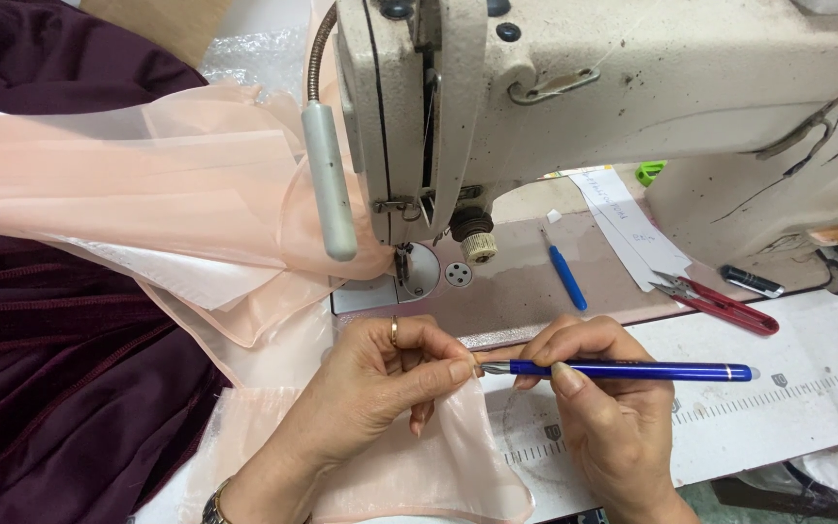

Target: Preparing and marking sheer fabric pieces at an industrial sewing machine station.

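Left hand point(380, 378): lower centre of the frame, thumb and forefinger pinched on a fold of the organza point(438, 456), the other fingers curled under. The pinch keeps the slippery sheer cloth taut and raised, so its edge meets the pen tip. A ring sits on one finger, a watch at the wrist.

Right hand point(603, 408): lower right of centre, fingers closed around the pen point(623, 370) in a writing grip, thumb on top of the barrel. The pen lies almost level, tip pointing left, touching the pinched fold just beside the left fingertips; it looks set to mark or turn that spot.

Organza: pale peach and see-through. One piece hangs from the left hand down to the bottom edge; a larger gathered mass fills the upper left and runs in under the needle, seemingly so the seam stays in place at the machine.

Sewing machine point(632, 87): cream and worn, across the top of the frame, its head above the needle plate point(419, 272), just above the hands.

Table point(788, 408): white, with a printed ruler along the right.

Blue tool point(566, 277): on the machine bed, centre, near the hands.

Snips point(720, 303): red-handled, right of centre, within reach.

Paper strips point(632, 228): white, tucked beside the machine arm.

Dark fabric point(60, 369): maroon, piled at the left edge, under the peach cloth.
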